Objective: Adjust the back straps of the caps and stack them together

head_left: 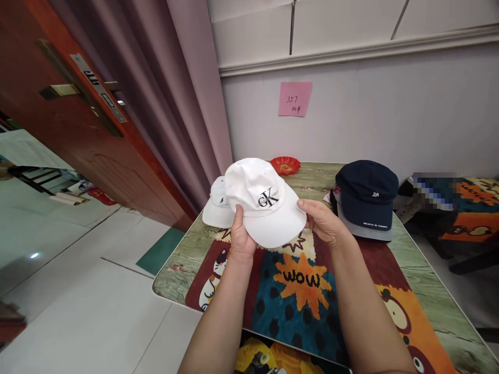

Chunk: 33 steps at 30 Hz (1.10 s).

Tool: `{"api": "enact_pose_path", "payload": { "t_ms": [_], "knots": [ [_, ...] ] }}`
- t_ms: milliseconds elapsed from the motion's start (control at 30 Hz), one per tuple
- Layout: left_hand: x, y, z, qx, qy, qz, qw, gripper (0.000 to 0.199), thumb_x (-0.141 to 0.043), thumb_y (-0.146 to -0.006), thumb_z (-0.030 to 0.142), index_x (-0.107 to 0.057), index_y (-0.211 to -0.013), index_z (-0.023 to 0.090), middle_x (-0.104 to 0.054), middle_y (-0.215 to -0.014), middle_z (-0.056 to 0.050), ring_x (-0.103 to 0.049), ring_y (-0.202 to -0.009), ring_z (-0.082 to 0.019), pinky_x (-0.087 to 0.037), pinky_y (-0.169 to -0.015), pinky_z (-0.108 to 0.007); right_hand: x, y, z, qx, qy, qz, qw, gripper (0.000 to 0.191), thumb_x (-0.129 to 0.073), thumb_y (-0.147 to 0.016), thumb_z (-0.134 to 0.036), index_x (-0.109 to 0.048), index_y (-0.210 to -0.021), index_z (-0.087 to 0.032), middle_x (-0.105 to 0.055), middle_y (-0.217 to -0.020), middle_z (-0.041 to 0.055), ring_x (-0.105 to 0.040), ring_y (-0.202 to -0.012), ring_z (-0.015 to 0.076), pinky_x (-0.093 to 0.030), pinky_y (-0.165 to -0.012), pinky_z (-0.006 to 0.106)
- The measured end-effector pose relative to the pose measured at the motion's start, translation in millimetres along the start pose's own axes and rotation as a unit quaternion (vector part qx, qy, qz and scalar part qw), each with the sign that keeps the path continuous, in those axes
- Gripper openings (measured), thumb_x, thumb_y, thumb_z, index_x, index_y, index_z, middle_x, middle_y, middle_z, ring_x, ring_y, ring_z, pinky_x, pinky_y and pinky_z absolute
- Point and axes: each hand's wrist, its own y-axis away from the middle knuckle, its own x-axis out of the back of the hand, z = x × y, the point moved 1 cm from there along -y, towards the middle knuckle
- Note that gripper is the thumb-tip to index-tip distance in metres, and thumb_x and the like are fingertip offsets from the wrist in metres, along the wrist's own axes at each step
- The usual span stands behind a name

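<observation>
A white cap [253, 182] with a black CK logo is held up over the table, its brim toward the lower right. My left hand [242, 236] grips its lower left edge, thumb on top. At the brim's right end, my right hand [320, 221] pinches the edge between thumb and fingers. Behind the held cap on the left lies a pale cap [217, 208] with a small dark emblem, partly covered. A navy cap [368, 195] sits on top of a grey-brimmed cap [374, 232] at the right.
The wood-patterned table [171, 275] carries a colourful mat [300, 311] marked WOW. A red dish [286, 165] stands at the back edge. A pink note [295, 98] is on the wall. To the left are a curtain [171, 93] and an open wooden door [128, 171].
</observation>
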Motion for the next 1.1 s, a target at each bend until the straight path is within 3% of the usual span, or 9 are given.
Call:
{"api": "enact_pose_path", "payload": {
  "t_ms": [233,333,433,567,700,800,900,1000,1100],
  "knots": [
    [-8.4,2,11,-0.035,-0.042,-0.038,0.998,0.059,-0.059,-0.091,0.058,-0.063,-0.135,0.019,-0.064,-0.140,-0.011,-0.049,-0.141,-0.033,-0.045,-0.114,-0.049,-9,-5,3,-0.012,-0.046,-0.025,0.999,0.040,-0.090,-0.065,-0.032,-0.073,-0.096,-0.013,-0.076,-0.084,0.0037,-0.068,-0.067,0.0131,-0.058,-0.061,0.023],
    [-12.4,2,8,-0.031,-0.031,-0.067,0.997,0.064,-0.058,-0.088,0.067,-0.062,-0.135,0.022,-0.064,-0.140,-0.010,-0.047,-0.142,-0.031,-0.044,-0.115,-0.046,-9,-11,4,0.020,-0.097,0.009,0.995,0.037,-0.091,-0.063,-0.029,-0.072,-0.092,-0.015,-0.076,-0.082,0.0028,-0.067,-0.066,0.0126,-0.057,-0.062,0.022],
    [-7.1,-1,1,0.028,-0.049,-0.075,0.996,0.060,-0.056,-0.089,0.067,-0.066,-0.125,0.020,-0.066,-0.135,-0.012,-0.054,-0.135,-0.029,-0.048,-0.111,-0.045,2,-10,-5,0.104,-0.122,0.085,0.983,0.039,-0.089,-0.064,-0.029,-0.071,-0.097,-0.018,-0.077,-0.091,0.0024,-0.069,-0.073,0.0139,-0.059,-0.064,0.022],
    [11.9,-6,-13,0.132,-0.122,-0.056,0.982,0.040,-0.059,-0.094,0.052,-0.070,-0.105,0.015,-0.072,-0.118,-0.014,-0.071,-0.100,-0.022,-0.056,-0.097,-0.040,37,1,-28,0.282,-0.131,0.218,0.925,0.036,-0.083,-0.074,-0.034,-0.069,-0.105,-0.023,-0.076,-0.111,0.0018,-0.070,-0.093,0.0155,-0.060,-0.078,0.025],
    [26.1,-8,-27,0.160,-0.186,-0.041,0.969,0.024,-0.063,-0.094,0.035,-0.070,-0.101,0.013,-0.075,-0.105,-0.013,-0.072,-0.084,-0.018,-0.059,-0.083,-0.033,96,12,-36,0.387,-0.136,0.348,0.843,0.038,-0.081,-0.074,-0.033,-0.066,-0.108,-0.025,-0.074,-0.109,-0.0013,-0.070,-0.091,0.0130,-0.060,-0.078,0.026],
    [32.7,-8,-35,0.166,-0.219,-0.032,0.961,0.019,-0.064,-0.093,0.030,-0.070,-0.100,0.013,-0.076,-0.101,-0.013,-0.073,-0.081,-0.018,-0.060,-0.079,-0.032,144,16,-23,0.371,-0.124,0.467,0.793,0.037,-0.078,-0.073,-0.032,-0.066,-0.107,-0.021,-0.073,-0.101,0.0006,-0.070,-0.081,0.0127,-0.061,-0.069,0.026],
    [41.4,-9,-42,0.175,-0.257,-0.012,0.950,0.018,-0.067,-0.091,0.028,-0.069,-0.098,0.012,-0.077,-0.097,-0.014,-0.073,-0.077,-0.018,-0.061,-0.075,-0.030,179,17,-3,0.272,-0.111,0.597,0.747,0.027,-0.076,-0.072,-0.026,-0.066,-0.094,-0.015,-0.069,-0.084,0.0004,-0.063,-0.063,0.0102,-0.054,-0.052,0.020],
    [51.7,-13,-47,0.170,-0.279,0.014,0.945,0.017,-0.072,-0.087,0.026,-0.068,-0.095,0.011,-0.077,-0.090,-0.014,-0.074,-0.072,-0.018,-0.061,-0.072,-0.030,193,16,7,0.244,-0.107,0.612,0.744,0.022,-0.075,-0.072,-0.027,-0.064,-0.087,-0.015,-0.064,-0.075,-0.0002,-0.054,-0.052,0.0086,-0.044,-0.039,0.017],
    [58.4,-16,-50,0.164,-0.272,0.023,0.948,0.017,-0.075,-0.085,0.024,-0.067,-0.094,0.011,-0.076,-0.087,-0.013,-0.074,-0.072,-0.018,-0.062,-0.073,-0.030,192,15,1,0.278,-0.105,0.597,0.745,0.026,-0.069,-0.077,-0.028,-0.067,-0.099,-0.016,-0.066,-0.082,0.0002,-0.052,-0.053,0.0073,-0.040,-0.038,0.015]
  ]
}}
